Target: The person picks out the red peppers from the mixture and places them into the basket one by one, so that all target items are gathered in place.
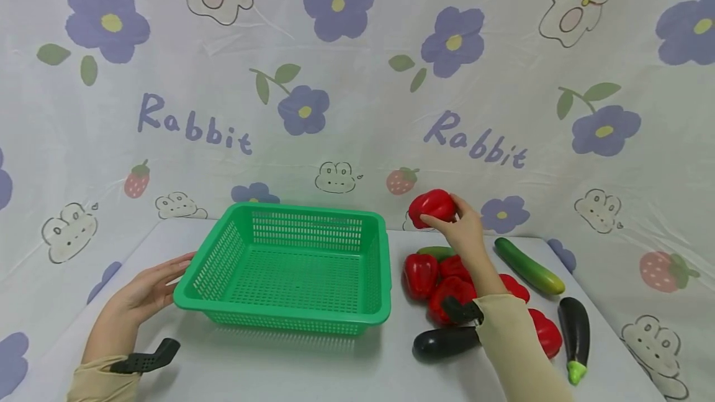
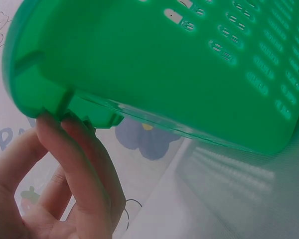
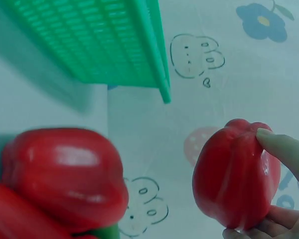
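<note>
A red bell pepper (image 1: 432, 208) is up in the air in my right hand (image 1: 467, 228), right of the green plastic basket (image 1: 282, 317). The right wrist view has the thumb on one side of this pepper (image 3: 234, 177) and fingers beneath it. At the basket's left end, my left hand (image 1: 148, 290) holds the rim, its bent fingertips (image 2: 72, 119) on the edge in the left wrist view. Nothing lies inside the basket. More red bell peppers (image 1: 421, 275) sit on the table under my right forearm, which partly hides them.
Around those peppers lie a dark eggplant (image 1: 444, 344), a second eggplant (image 1: 573, 332) at the far right, and a green cucumber (image 1: 527, 265). Another green vegetable (image 1: 437, 252) shows behind the peppers. A patterned cloth (image 1: 357, 79) hangs behind the white table (image 1: 268, 371).
</note>
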Motion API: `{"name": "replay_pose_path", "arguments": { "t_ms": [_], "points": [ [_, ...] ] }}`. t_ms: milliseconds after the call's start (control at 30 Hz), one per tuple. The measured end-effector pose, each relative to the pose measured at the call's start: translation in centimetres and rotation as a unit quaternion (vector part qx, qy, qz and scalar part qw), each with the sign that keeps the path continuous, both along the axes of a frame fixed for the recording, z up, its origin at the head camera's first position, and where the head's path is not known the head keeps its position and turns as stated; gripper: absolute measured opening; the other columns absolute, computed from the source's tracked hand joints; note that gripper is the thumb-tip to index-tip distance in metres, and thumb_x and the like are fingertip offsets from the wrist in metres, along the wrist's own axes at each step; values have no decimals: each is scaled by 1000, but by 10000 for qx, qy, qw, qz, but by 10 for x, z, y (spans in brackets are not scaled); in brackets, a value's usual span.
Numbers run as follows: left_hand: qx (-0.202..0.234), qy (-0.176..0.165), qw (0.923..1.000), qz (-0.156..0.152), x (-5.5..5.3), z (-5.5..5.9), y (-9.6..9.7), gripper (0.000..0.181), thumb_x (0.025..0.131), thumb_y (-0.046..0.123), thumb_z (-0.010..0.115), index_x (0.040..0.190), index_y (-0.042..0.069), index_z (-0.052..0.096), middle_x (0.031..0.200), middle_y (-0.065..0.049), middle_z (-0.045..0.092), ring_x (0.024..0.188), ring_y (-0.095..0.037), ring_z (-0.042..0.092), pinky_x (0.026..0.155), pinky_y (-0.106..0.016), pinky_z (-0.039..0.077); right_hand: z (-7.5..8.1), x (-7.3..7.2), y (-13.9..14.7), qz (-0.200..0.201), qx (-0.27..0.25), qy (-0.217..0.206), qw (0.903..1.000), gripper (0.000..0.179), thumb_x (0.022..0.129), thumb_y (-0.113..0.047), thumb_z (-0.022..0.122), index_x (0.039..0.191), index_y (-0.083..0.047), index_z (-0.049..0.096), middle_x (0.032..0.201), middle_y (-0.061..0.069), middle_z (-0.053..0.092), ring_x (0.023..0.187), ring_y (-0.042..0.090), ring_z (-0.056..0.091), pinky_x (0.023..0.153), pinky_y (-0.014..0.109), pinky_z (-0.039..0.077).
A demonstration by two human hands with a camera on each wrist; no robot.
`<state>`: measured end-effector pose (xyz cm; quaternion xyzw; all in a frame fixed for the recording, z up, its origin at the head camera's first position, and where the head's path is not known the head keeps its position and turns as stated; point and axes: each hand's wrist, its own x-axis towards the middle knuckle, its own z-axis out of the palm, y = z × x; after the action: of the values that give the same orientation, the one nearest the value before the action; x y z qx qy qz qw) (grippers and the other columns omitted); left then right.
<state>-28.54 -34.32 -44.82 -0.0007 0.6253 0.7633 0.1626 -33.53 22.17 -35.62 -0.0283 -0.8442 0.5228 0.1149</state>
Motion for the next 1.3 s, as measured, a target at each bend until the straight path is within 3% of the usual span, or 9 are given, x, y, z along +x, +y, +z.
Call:
{"name": "replay_pose_path", "arguments": {
  "t_ms": [133, 367, 667, 967, 1100, 1300],
  "points": [
    [3, -8, 10000, 30, 0, 0, -1, 27, 102, 20, 51, 106, 37, 71, 110, 21, 66, 103, -8, 64, 86, -26, 56, 2, -2, -10, 94, 12, -26, 10000, 85, 86, -25, 74, 154, -7, 26, 157, 17, 33, 144, 35, 34, 112, 47, 40],
    [234, 94, 9995, -204, 1, -1, -1, 32, 104, 17, 46, 109, 35, 71, 113, 21, 67, 104, -5, 64, 87, -26, 56, 3, -6, -25, 260, -65, -52, 9996, 84, 86, -24, 74, 154, -8, 27, 157, 16, 34, 144, 35, 34, 112, 47, 40],
    [112, -7, 9999, 22, 1, -1, 1, 28, 103, 18, 50, 106, 35, 72, 110, 20, 67, 102, -9, 65, 85, -26, 57, 4, -8, -45, 515, -28, -90, 9986, 83, 85, -25, 75, 153, -11, 30, 156, 14, 36, 142, 37, 35, 107, 49, 45],
    [187, -22, 9998, -3, 2, 1, 2, 29, 102, 17, 50, 106, 34, 73, 110, 20, 67, 102, -9, 64, 85, -27, 57, 8, -7, -62, 811, 184, -260, 9962, 85, 83, -25, 77, 153, -14, 30, 155, 14, 35, 142, 40, 34, 103, 51, 48],
    [236, -19, 9997, -35, 3, 2, 2, 29, 103, 17, 49, 106, 34, 73, 111, 20, 68, 103, -9, 64, 85, -27, 57, 8, -6, -69, 932, 467, -225, 9943, 85, 82, -28, 78, 152, -14, 32, 153, 15, 39, 139, 40, 38, 102, 51, 49],
    [281, 1, 9996, -88, 2, 1, 2, 30, 103, 16, 48, 107, 33, 73, 111, 19, 68, 102, -8, 65, 86, -27, 57, 8, -8, -77, 1220, 488, -112, 9913, 83, 82, -27, 78, 151, -11, 34, 151, 15, 42, 140, 38, 38, 104, 50, 48]
  ]
}}
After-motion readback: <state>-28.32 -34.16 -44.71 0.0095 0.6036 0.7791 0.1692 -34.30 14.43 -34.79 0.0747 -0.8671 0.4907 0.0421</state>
